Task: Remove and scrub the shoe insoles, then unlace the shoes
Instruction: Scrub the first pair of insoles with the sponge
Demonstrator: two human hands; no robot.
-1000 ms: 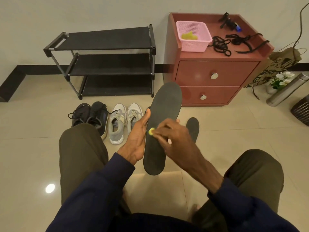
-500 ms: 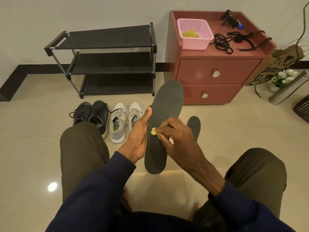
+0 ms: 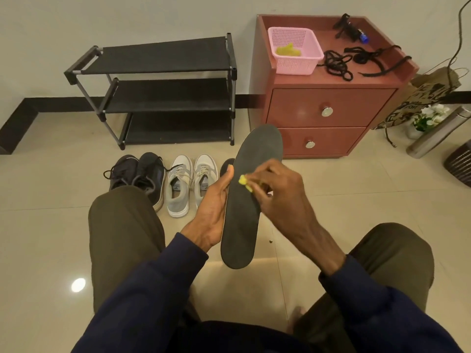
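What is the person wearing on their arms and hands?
Both arms wear long, dark navy sleeves, the left sleeve and right sleeve, reaching the wrists. The left hand and right hand are bare: no gloves or rings show.

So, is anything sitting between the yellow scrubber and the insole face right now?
Nothing visible. The right hand pinches the yellow scrubber directly against the dark face of the insole, a little above mid-length. The left hand grips the insole by its left edge, off the face being scrubbed.
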